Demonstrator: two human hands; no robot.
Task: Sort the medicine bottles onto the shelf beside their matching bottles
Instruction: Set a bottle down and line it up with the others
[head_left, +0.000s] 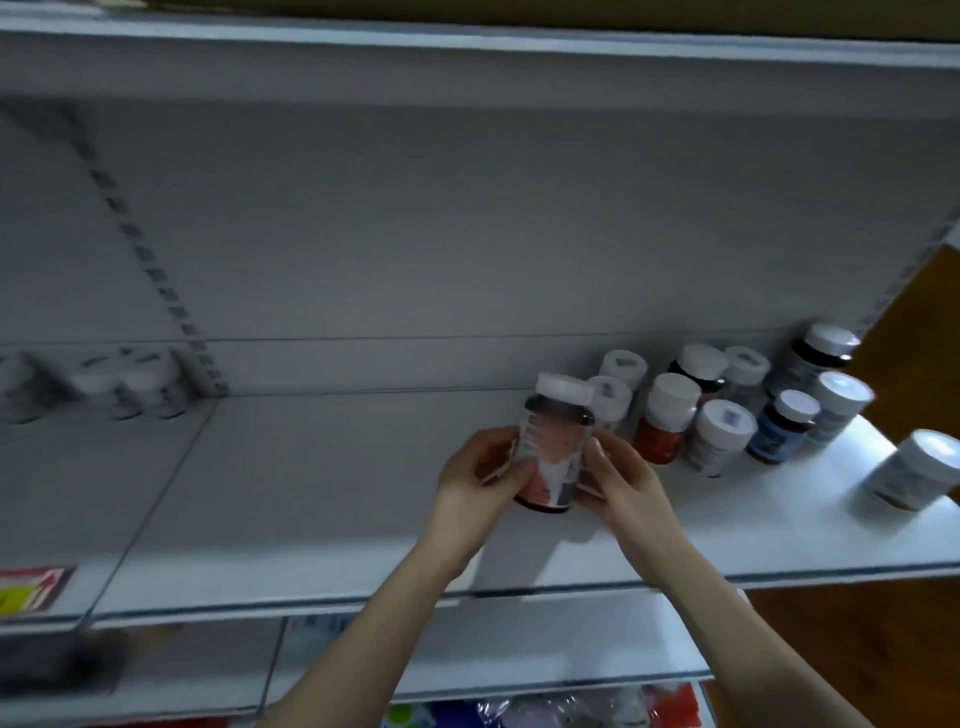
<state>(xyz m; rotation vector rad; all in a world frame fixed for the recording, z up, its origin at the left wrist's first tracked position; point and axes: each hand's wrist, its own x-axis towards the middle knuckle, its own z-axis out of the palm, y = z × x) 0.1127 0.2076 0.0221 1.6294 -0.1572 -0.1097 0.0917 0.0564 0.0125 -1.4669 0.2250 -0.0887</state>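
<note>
A dark medicine bottle (551, 441) with a white cap and a pink-and-white label stands upright over the white shelf (322, 499). My left hand (480, 480) grips its left side and my right hand (621, 486) grips its right side. Just to the right stands a cluster of several white-capped bottles: a red-labelled one (665, 421), a white one (719, 434), a blue-labelled one (782, 426), and dark ones (698, 369) behind. A wide white jar (917, 470) sits alone at the far right.
Blurred bottles (130, 382) stand on the neighbouring shelf section at the far left, past a slotted upright (156, 275). A coloured packet (31, 590) lies at the shelf's front left. Another shelf board (467, 31) hangs above, and a lower shelf (519, 654) holds colourful packages (545, 712).
</note>
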